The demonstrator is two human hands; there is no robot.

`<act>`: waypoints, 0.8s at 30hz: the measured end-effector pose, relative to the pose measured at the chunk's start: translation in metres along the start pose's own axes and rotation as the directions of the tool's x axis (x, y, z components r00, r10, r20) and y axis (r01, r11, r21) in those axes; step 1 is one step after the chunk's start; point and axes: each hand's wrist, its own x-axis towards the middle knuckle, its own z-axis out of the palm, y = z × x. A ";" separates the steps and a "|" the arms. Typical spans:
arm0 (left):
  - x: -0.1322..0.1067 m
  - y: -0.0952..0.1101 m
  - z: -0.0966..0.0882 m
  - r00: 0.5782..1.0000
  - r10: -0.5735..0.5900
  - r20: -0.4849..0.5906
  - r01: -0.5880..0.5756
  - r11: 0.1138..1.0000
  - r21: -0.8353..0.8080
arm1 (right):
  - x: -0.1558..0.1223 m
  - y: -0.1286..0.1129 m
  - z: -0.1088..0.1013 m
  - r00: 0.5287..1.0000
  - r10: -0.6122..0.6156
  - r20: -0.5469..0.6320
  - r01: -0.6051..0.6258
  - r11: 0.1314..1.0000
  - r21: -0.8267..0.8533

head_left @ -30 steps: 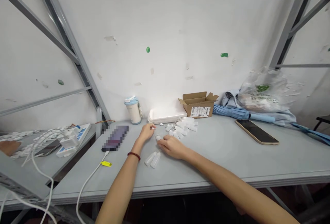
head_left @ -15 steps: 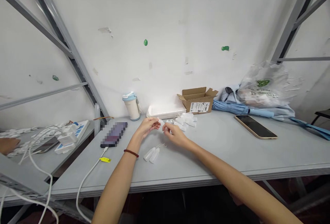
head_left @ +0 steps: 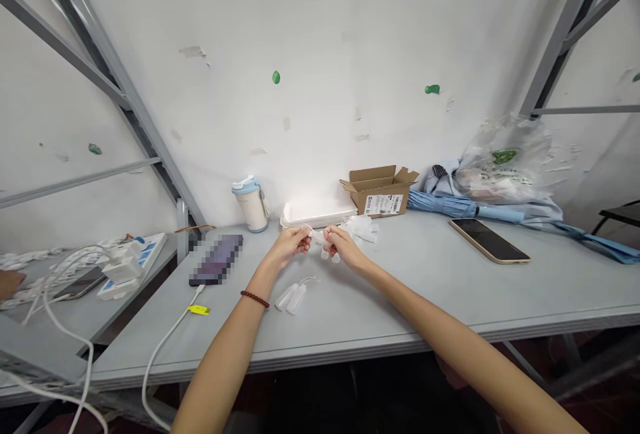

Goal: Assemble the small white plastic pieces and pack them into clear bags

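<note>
Both my hands are raised just above the grey table [head_left: 430, 301], fingertips meeting. My left hand [head_left: 289, 245] and my right hand [head_left: 341, 246] pinch a small white plastic vial [head_left: 317, 237] between them. A second small white piece [head_left: 330, 256] shows under my right fingers. Two more vials [head_left: 293, 297] with a thin white strand lie on the table below my hands. A pile of several white vials [head_left: 361, 227] lies just behind my right hand.
At the back stand a blue-lidded cup [head_left: 250, 204], a white tray [head_left: 317, 214] and an open cardboard box [head_left: 379, 190]. A phone [head_left: 489, 240], blue umbrella [head_left: 453, 206] and plastic bag [head_left: 505, 167] lie right. A dark phone [head_left: 216, 260] on a white cable and a power strip [head_left: 131, 264] lie left.
Both hands lifted from the table surface and came together, now pinching a small vial between them; the view shifted slightly.
</note>
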 end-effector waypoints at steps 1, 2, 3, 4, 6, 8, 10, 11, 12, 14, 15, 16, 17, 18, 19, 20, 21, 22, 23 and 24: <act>0.000 -0.001 0.000 1.000 -0.002 0.015 0.002 1.000 0.001 | 0.000 -0.002 -0.001 1.000 0.026 0.009 -0.027 0.999 0.046; 0.000 -0.001 0.000 0.999 -0.005 0.031 0.005 1.000 0.004 | 0.000 -0.003 -0.002 0.999 0.051 0.018 -0.052 0.995 0.081; 0.000 -0.001 0.000 0.999 -0.008 0.048 0.007 1.000 0.010 | 0.000 -0.004 -0.002 0.997 0.076 0.026 -0.078 0.991 0.108; 0.000 -0.001 0.000 0.998 -0.010 0.062 0.009 1.000 0.017 | 0.000 -0.005 -0.003 0.994 0.101 0.031 -0.104 0.986 0.129; -0.001 -0.001 0.000 0.997 -0.011 0.079 0.008 1.000 0.030 | 0.001 -0.005 -0.004 0.989 0.143 0.029 -0.146 0.975 0.165; -0.001 -0.001 0.001 0.997 0.005 0.083 -0.008 0.999 0.033 | 0.001 -0.005 -0.005 0.984 0.177 0.017 -0.177 0.966 0.188; -0.001 -0.002 0.002 0.997 0.028 0.070 -0.031 0.999 0.034 | 0.001 -0.004 -0.004 0.979 0.203 -0.003 -0.198 0.960 0.200; 0.000 -0.002 0.003 0.997 0.040 0.058 -0.043 0.998 0.035 | 0.001 -0.004 -0.004 0.977 0.215 -0.013 -0.208 0.957 0.204; 0.000 -0.002 0.003 0.998 0.050 0.045 -0.052 0.998 0.037 | 0.001 -0.004 -0.004 0.974 0.225 -0.022 -0.216 0.954 0.210; 0.000 -0.002 0.004 0.998 0.063 0.020 -0.064 0.997 0.038 | 0.001 -0.003 -0.004 0.968 0.248 -0.037 -0.233 0.944 0.232; 0.000 -0.002 0.004 0.997 0.071 0.013 -0.071 0.997 0.037 | 0.001 -0.003 -0.004 0.965 0.260 -0.041 -0.242 0.938 0.249; 0.000 -0.002 0.004 0.997 0.081 0.006 -0.081 0.996 0.035 | 0.001 -0.003 -0.004 0.962 0.271 -0.043 -0.250 0.930 0.268; 0.000 -0.002 0.005 0.996 0.091 0.000 -0.091 0.995 0.031 | 0.000 -0.004 -0.004 0.959 0.281 -0.044 -0.257 0.923 0.286; 0.000 -0.002 0.005 0.995 0.104 -0.004 -0.103 0.994 0.024 | 0.000 -0.004 -0.004 0.957 0.287 -0.043 -0.261 0.916 0.303; 0.000 -0.002 0.005 0.993 0.116 -0.006 -0.116 0.993 0.016 | 0.000 -0.005 -0.004 0.956 0.291 -0.041 -0.264 0.910 0.321; 0.000 -0.002 0.004 0.992 0.125 -0.009 -0.125 0.992 0.007 | -0.001 -0.006 -0.003 0.956 0.292 -0.036 -0.263 0.903 0.339; 0.000 -0.002 0.004 0.991 0.132 -0.011 -0.132 0.991 -0.002 | -0.001 -0.007 -0.003 0.956 0.293 -0.030 -0.263 0.897 0.356; 0.000 -0.002 0.004 0.991 0.135 -0.012 -0.135 0.991 -0.010 | -0.001 -0.007 -0.003 0.956 0.293 -0.024 -0.264 0.890 0.372; 0.000 -0.002 0.003 0.991 0.136 -0.010 -0.136 0.991 -0.013 | -0.001 -0.008 -0.003 0.956 0.294 -0.020 -0.264 0.884 0.385; 0.000 -0.002 0.003 0.991 0.134 -0.007 -0.134 0.991 -0.012 | -0.001 -0.008 -0.003 0.955 0.295 -0.016 -0.266 0.881 0.392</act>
